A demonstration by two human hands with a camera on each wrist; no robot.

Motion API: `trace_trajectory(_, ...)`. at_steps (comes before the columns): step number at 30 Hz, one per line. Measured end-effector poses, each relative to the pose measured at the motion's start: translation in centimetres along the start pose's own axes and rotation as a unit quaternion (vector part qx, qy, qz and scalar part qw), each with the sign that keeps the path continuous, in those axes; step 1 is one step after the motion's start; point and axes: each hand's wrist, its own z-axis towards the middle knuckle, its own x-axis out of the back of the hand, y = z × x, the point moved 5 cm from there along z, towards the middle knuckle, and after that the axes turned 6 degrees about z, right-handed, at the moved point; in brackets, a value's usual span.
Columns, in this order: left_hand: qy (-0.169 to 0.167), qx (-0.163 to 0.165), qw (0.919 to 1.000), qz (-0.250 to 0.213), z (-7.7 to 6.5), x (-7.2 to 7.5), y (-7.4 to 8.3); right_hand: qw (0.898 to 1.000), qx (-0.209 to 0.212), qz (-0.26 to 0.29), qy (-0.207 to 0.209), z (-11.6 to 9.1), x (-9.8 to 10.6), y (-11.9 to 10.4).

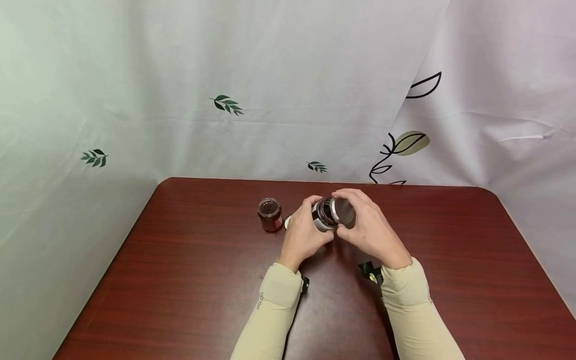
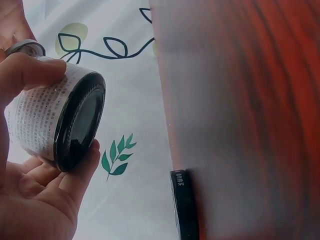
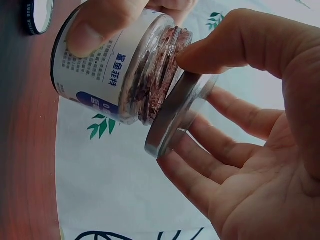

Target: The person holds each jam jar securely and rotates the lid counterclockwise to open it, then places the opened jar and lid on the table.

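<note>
My left hand [image 1: 306,232] grips a glass jar [image 1: 322,215] with a white printed label, tipped on its side, its dark base [image 2: 85,122] facing the left wrist camera. Brownish-red contents show through the clear neck in the right wrist view. My right hand [image 1: 369,230] holds a silver metal lid [image 3: 175,115] by its edge, thumb on one side and fingers on the other. The lid sits at an angle against the jar's mouth, with a gap along one side. Both hands are raised above the table.
A second jar [image 1: 270,217] with dark red contents stands on the brown table [image 1: 189,280], left of my hands. Beside it, partly hidden behind my left hand, is a black-edged white disc [image 3: 42,15]. A pale curtain [image 1: 270,140] with leaf prints hangs behind the table.
</note>
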Motion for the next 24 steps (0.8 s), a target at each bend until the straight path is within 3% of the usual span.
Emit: trace_trajectory(24,0.025,-0.022,0.9994,0.004,0.1,-0.1,-0.2,0.999,-0.042,-0.009,0.03,-0.3,1.2,1.4)
